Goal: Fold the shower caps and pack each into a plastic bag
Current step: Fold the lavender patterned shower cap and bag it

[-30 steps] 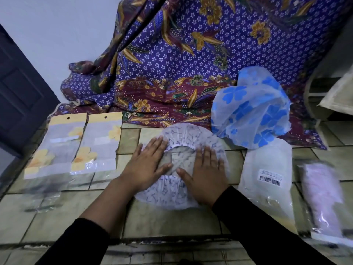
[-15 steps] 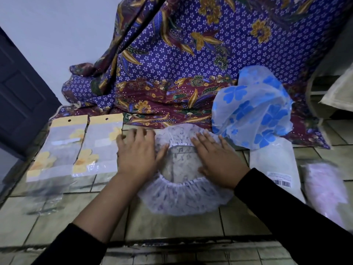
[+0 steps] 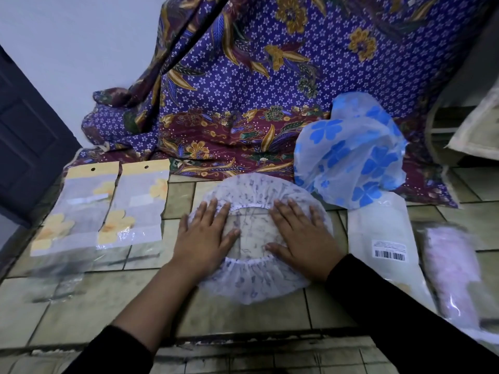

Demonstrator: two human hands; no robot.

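Lying flat on the tiled surface, opening up, the white patterned shower cap is under your hands: you're pressing it w/ left hand & right hand, fingers straight, gripping nothing. Blue-flower cap is sitting just behind-right; barcode bag is lying beside it.

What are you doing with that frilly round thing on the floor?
A person is flattening a white shower cap on the tiled floor, the left hand and the right hand pressing flat on its two sides. It is spread round, not yet folded. Two packed bags with yellow flowers lie to the left, and a blue-flowered cap waits behind on the right.
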